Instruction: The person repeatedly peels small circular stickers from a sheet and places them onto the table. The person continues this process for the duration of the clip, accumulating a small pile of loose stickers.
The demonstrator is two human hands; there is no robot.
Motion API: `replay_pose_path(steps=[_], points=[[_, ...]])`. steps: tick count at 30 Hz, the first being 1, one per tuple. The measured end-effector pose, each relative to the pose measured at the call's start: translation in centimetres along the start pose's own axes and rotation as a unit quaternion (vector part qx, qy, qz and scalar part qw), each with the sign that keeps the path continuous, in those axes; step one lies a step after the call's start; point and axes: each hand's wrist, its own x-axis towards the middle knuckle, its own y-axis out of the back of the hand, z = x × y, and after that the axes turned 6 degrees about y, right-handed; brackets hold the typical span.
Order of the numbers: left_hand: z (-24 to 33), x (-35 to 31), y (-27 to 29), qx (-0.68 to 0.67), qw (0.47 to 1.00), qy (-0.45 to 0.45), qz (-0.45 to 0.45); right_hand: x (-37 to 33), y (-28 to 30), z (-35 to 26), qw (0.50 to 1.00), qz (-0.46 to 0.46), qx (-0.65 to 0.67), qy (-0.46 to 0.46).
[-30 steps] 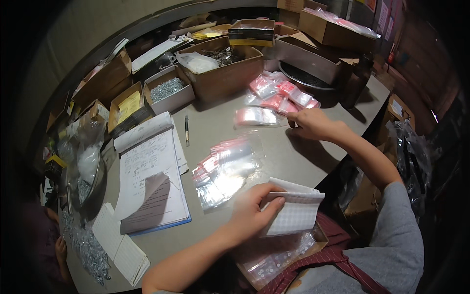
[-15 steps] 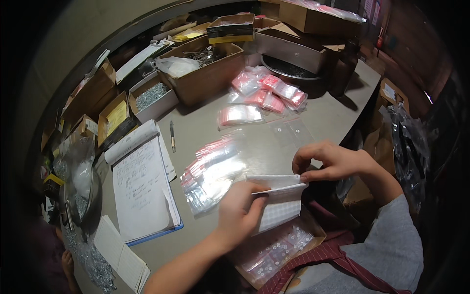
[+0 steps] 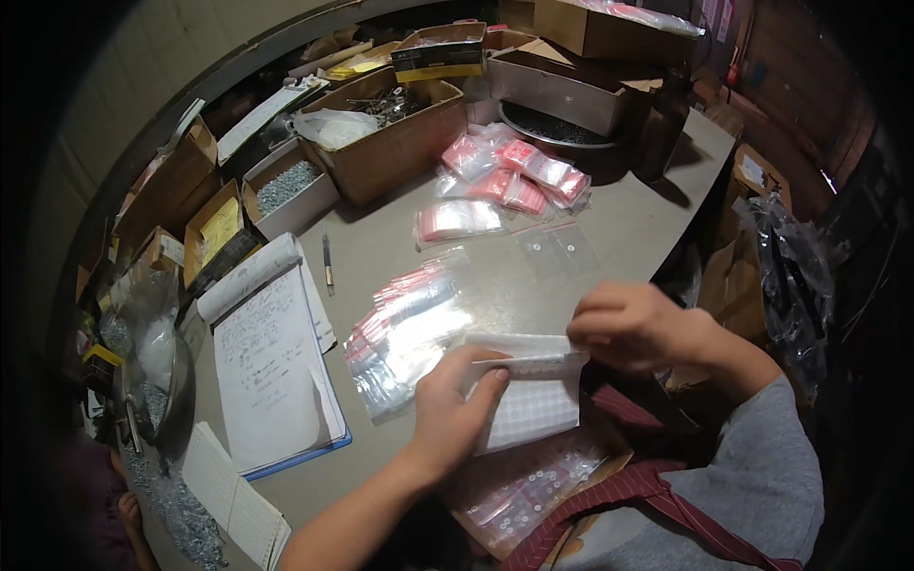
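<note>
My left hand (image 3: 449, 404) grips a folded white sheet of round stickers (image 3: 535, 409), its thumb pressed on the front near the fold. My right hand (image 3: 636, 328) is at the sheet's upper right corner with fingers curled together; whatever its fingertips pinch is too small to make out. Below the sheet, a cardboard box (image 3: 609, 463) at my lap holds clear bags with small white round dots (image 3: 533, 490). Beyond my left hand, clear zip bags with red edges (image 3: 409, 319) lie fanned out. Two flat clear bags (image 3: 560, 249), each bearing a white dot, lie farther back.
Bundles of red-edged bags (image 3: 519, 176) lie at the back. An open notepad (image 3: 271, 371) and a pen (image 3: 328, 265) are to the left. Boxes of screws (image 3: 286, 187) and hardware (image 3: 381, 143) line the far edge. A dark bottle (image 3: 662, 138) stands back right. Another person's hand (image 3: 130, 511) shows lower left.
My right hand has lifted slightly and its fingers have curled in at the sheet's corner. The sheet has tipped a little, showing more of its front. The view has shifted slightly.
</note>
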Motion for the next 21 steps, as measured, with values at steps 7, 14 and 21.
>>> replay_pose_path(steps=[7, 14, 21], points=[[0.4, 0.1, 0.2, 0.072, 0.997, -0.014, -0.017, 1.7, 5.1, 9.9, 0.957, -0.058, 0.004, -0.285], [0.1, 0.0, 0.1, 0.065, 0.997, -0.024, -0.023, 2.3, 3.5, 12.4, 0.945, -0.12, -0.004, -0.303], [0.3, 0.0, 0.1, 0.081, 0.996, -0.042, -0.025, 3.4, 3.6, 11.4, 0.907, -0.188, -0.175, -0.335]])
